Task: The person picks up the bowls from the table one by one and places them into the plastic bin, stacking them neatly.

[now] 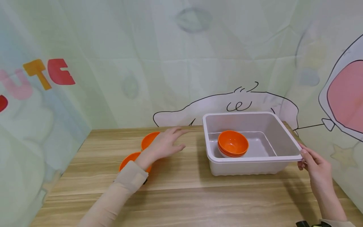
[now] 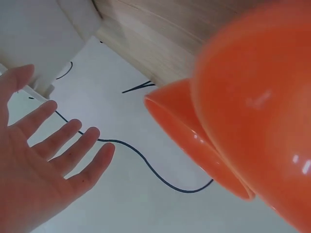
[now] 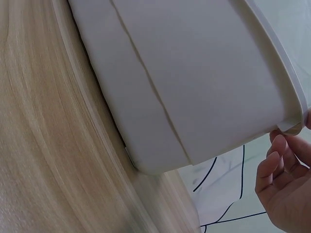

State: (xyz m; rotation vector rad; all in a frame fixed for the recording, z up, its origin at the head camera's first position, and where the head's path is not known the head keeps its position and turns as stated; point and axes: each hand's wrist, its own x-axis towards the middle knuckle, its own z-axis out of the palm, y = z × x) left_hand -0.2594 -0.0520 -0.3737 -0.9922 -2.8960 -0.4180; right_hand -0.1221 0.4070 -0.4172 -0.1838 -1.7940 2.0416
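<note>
My left hand [image 1: 164,145] is over the table with its fingers spread and nothing in them; in the left wrist view the palm [image 2: 34,165] faces the camera. Beneath and beside that hand and forearm are two orange bowls, one farther back [image 1: 148,140] and one nearer [image 1: 129,159], both partly hidden. My right hand [image 1: 319,170] pinches the rim of a grey plastic bin [image 1: 241,167] at its near right corner; the right wrist view has the fingers [image 3: 274,162] at that rim. Inside the bin, at its left, sits a stack of orange bowls [image 1: 233,143].
The wood-grain table [image 1: 181,201] extends around the bin and bowls. Behind it hangs a pale green cloth [image 1: 127,63] printed with cartoon shapes and letters. A dark line curves behind the left hand in its wrist view.
</note>
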